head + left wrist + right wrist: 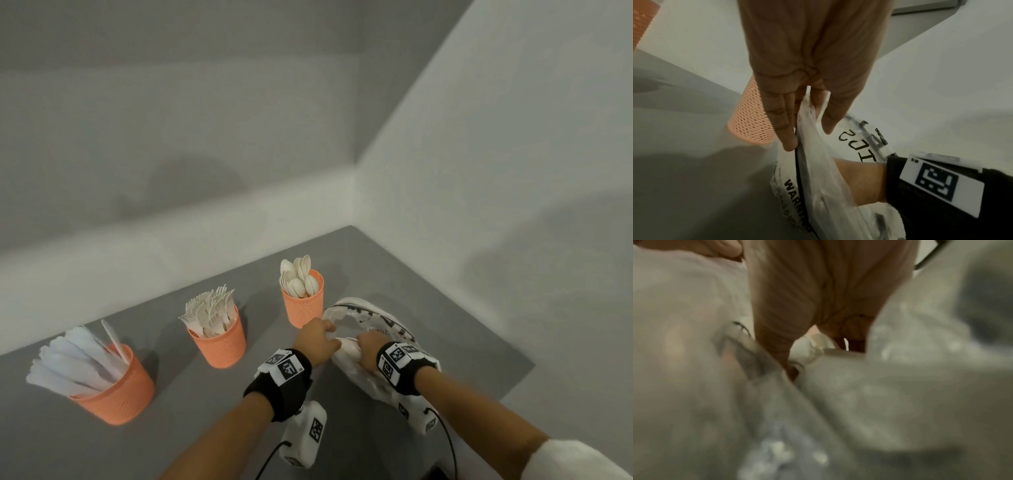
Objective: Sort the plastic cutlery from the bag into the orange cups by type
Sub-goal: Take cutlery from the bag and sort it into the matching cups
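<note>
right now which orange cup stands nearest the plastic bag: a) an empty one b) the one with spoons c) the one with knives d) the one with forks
b: in the head view the cup of spoons stands right beside the plastic bag, while the cup of forks and the cup of knives stand farther along the table to the person's left.

- Left hand [317, 337] grips the bag [368, 322] rim; right hand [371, 349] is inside it.
- Three orange cups on the grey surface [428, 308]: knives [73, 359], forks [210, 313], spoons [299, 279].
</note>
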The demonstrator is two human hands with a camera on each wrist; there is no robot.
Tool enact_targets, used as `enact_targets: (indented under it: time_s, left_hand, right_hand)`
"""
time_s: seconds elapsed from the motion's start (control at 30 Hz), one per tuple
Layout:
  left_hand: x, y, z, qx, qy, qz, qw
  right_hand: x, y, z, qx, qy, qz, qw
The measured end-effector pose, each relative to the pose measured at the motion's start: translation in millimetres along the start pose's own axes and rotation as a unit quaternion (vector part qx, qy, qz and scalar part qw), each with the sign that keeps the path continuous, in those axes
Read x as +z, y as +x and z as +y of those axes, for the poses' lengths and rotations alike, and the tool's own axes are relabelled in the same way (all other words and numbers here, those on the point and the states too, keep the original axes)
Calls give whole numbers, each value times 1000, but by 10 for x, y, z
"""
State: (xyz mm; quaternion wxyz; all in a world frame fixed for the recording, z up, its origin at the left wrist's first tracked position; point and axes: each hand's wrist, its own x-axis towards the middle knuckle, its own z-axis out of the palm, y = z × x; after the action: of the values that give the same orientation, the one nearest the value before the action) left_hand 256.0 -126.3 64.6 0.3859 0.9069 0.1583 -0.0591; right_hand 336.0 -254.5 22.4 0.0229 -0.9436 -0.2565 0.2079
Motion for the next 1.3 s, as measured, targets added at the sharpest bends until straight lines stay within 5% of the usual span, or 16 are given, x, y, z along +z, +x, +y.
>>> enact_targets:
  time_s: [0.27, 0.67, 0.93, 1.17, 1.3]
  left_hand:
    - [-53, -8, -15, 8, 1, 4, 1000]
    - [-77, -55, -119, 5, 40, -28, 999]
    - [-32, 54, -86, -38, 17, 26, 999]
    - [11, 58, -145, -85, 10, 29, 996]
    - [5, 82, -91, -81, -32, 32, 996]
  right_hand:
    - [-82, -45, 59, -24, 80, 43, 996]
    - [-225, -109, 159, 64, 115, -60, 989]
    - [-262, -282, -10, -145, 177, 14, 973]
    - [-449, -474, -76, -192, 304, 110, 927]
    - [-681, -550, -143, -198, 421, 141, 874]
